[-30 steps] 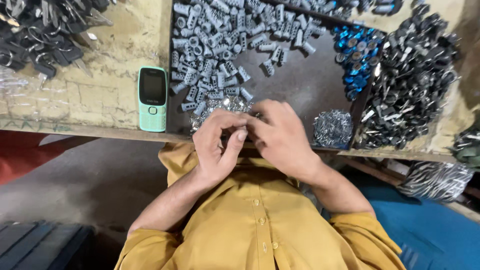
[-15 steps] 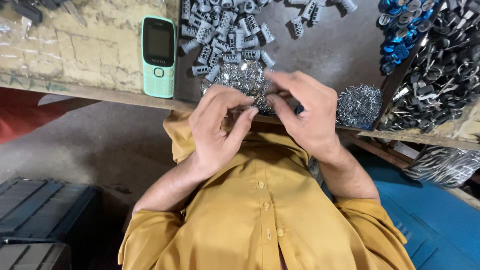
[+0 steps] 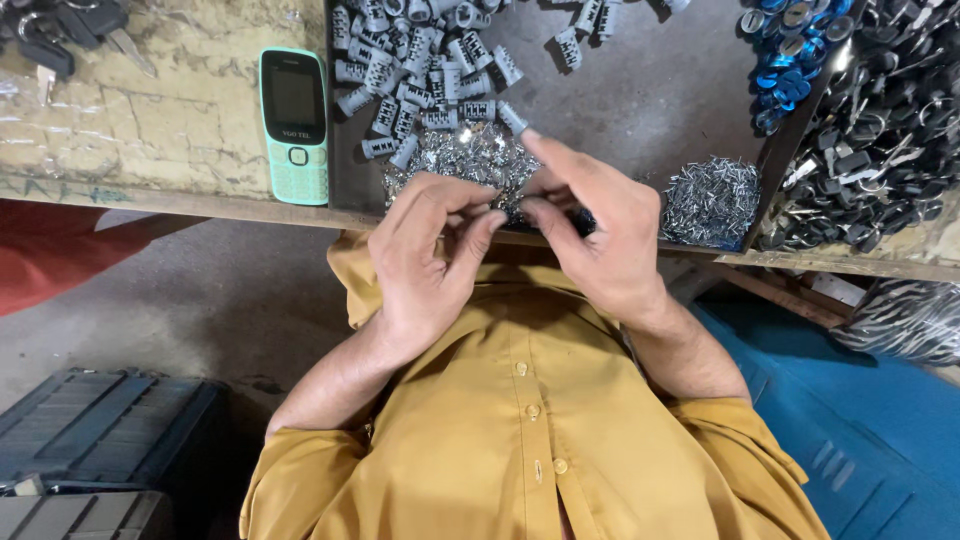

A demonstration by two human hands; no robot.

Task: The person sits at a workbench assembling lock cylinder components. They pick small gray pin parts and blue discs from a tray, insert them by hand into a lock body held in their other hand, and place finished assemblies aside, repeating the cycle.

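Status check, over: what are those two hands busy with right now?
Left hand and right hand pinching a small dark part together. Shiny metal bits just behind. Nothing in the way.

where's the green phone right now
In the head view, the green phone lies flat on the worn bench top at upper left, just left of the grey plastic parts and up-left of the left hand.

The left hand and right hand now sit closer to the tabletop's near edge than a second ago, fingertips pinched together over the heap of small shiny metal bits, where earlier they met lower, above the shirt.
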